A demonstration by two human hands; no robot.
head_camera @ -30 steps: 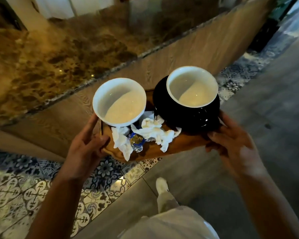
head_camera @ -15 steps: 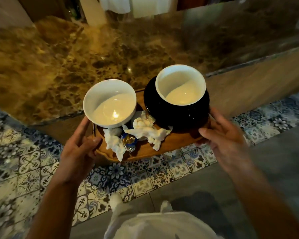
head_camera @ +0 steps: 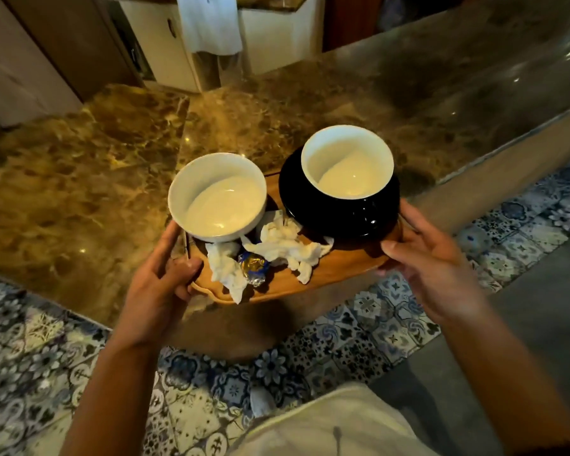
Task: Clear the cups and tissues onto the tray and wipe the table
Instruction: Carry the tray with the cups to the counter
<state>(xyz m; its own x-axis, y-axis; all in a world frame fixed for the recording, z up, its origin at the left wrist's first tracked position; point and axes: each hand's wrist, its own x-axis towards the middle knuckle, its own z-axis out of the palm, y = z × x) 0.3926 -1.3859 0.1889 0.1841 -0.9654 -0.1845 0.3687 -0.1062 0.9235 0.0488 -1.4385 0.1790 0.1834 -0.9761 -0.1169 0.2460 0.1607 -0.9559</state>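
I carry a wooden tray (head_camera: 339,274) at the edge of a brown marble counter (head_camera: 79,179). My left hand (head_camera: 160,284) grips its left end and my right hand (head_camera: 431,264) grips its right end. On the tray stand a white cup (head_camera: 218,199) at the left and a second white-lined cup (head_camera: 348,161) on a black saucer (head_camera: 339,215) at the right. Crumpled white tissues (head_camera: 283,248) and a blue-and-gold foil wrapper (head_camera: 254,264) lie in front of the cups.
The marble counter stretches left and far right, with a seam (head_camera: 181,126) in the middle. Behind it are white cabinets (head_camera: 165,44) and a hanging white cloth (head_camera: 208,24). Patterned floor tiles (head_camera: 30,357) and grey floor (head_camera: 524,340) lie below.
The tray has moved forward over the counter's edge as I step closer and turn. Both hands keep the same grip on its ends.
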